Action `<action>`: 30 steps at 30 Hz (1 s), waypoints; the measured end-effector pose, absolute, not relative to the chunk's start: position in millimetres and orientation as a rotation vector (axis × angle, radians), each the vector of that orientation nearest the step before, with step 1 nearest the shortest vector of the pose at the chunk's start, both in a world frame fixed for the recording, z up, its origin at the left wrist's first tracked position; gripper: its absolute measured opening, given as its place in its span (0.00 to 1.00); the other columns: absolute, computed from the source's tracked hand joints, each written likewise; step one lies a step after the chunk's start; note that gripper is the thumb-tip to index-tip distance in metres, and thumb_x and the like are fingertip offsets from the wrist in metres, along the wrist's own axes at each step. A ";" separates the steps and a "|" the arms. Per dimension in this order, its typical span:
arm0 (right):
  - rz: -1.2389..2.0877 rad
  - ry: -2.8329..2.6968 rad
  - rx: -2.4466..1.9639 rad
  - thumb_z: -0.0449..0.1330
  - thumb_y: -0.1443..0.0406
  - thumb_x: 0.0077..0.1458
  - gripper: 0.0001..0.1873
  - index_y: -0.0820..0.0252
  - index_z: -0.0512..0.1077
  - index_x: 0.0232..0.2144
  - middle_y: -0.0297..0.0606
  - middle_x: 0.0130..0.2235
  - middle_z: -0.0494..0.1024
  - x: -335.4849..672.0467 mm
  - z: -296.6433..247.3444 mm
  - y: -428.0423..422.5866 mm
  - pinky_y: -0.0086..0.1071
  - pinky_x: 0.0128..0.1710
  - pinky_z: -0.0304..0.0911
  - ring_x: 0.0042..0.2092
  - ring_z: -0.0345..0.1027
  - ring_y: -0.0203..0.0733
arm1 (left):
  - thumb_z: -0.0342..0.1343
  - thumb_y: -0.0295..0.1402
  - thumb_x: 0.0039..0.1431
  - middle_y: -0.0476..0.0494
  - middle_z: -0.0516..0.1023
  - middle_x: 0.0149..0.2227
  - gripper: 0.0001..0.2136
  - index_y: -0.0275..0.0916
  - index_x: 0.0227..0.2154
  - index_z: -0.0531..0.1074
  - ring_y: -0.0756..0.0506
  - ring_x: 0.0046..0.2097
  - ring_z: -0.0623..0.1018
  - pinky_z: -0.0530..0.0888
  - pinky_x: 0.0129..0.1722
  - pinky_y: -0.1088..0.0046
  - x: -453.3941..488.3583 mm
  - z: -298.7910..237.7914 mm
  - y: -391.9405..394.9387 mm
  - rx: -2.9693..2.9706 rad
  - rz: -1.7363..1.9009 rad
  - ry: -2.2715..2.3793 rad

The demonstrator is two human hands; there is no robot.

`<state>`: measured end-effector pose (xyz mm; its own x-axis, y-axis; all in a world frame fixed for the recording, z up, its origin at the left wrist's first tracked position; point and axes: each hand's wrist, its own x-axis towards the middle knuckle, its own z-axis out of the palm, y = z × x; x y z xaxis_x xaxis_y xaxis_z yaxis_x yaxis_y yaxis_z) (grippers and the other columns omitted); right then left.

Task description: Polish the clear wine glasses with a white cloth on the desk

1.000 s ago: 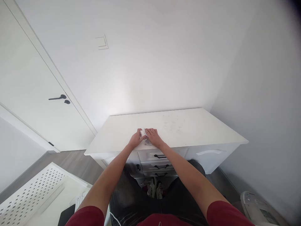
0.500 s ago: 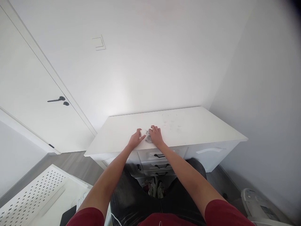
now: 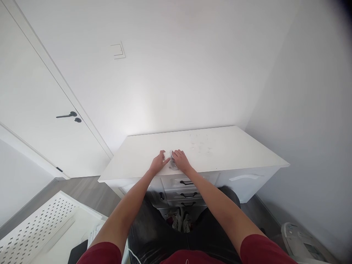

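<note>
Your left hand (image 3: 158,162) curls round a small white piece (image 3: 167,155), the thumb nearer you and the fingers beyond. Your right hand (image 3: 180,160) has its fingers bent down over a crumpled, greyish wad (image 3: 173,165); whether that is cloth or film is too small to tell. Your two hands are just beside each other, and each appears clamped on its own thing. How firmly the left one grips does not show, and your fingers hide much of both things.

White piece and wad are at the top of the cabinet (image 3: 233,148), near its front edge and left of that edge's middle. Faint marks (image 3: 209,150) lie farther back, toward the back edge and right of your hands; what they are cannot be made out.

As a judgement, the likeliest trouble is a slip. The piece looks smooth and rounded, so a loose left grip, or a sideways push from the right, could set it rolling. With the front edge so close, it could then drop past the drawers to the floor. The wad looks limp and could bunch or snag between your fingers if pulled unevenly.
</note>
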<state>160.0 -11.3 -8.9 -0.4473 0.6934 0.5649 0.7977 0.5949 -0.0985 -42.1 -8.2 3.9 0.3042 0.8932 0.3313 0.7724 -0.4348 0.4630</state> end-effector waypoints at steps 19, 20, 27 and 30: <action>-0.257 -2.024 -1.503 0.49 0.75 0.60 0.13 0.59 0.72 0.39 0.48 0.40 0.70 160.2 -11.6 -8.7 0.42 0.44 0.52 0.45 0.59 0.53 | 0.50 0.51 0.63 0.51 0.71 0.32 0.24 0.41 0.54 0.57 0.47 0.31 0.74 0.67 0.32 0.72 -38.4 10.1 -11.3 2.334 0.751 1.524; -0.253 -2.084 -1.450 0.49 0.75 0.60 0.14 0.59 0.72 0.40 0.48 0.40 0.70 159.9 -11.5 -8.5 0.41 0.43 0.52 0.44 0.59 0.52 | 0.49 0.51 0.63 0.52 0.70 0.31 0.24 0.41 0.54 0.57 0.47 0.31 0.74 0.67 0.32 0.72 -39.2 9.8 -11.1 2.334 0.766 1.522; -0.235 -2.271 -1.200 0.46 0.72 0.63 0.19 0.63 0.70 0.50 0.49 0.44 0.72 162.1 -7.2 -13.2 0.41 0.45 0.53 0.47 0.60 0.52 | 0.48 0.51 0.64 0.52 0.69 0.29 0.24 0.40 0.54 0.57 0.47 0.30 0.73 0.66 0.31 0.73 -41.8 7.5 -9.4 2.324 0.821 1.530; -0.252 -2.242 -1.252 0.45 0.73 0.62 0.19 0.62 0.71 0.50 0.50 0.44 0.72 162.1 -7.3 -13.0 0.42 0.45 0.52 0.46 0.60 0.52 | 0.47 0.51 0.65 0.52 0.69 0.30 0.23 0.40 0.55 0.57 0.47 0.31 0.73 0.66 0.31 0.73 -41.5 7.8 -9.9 2.320 0.820 1.515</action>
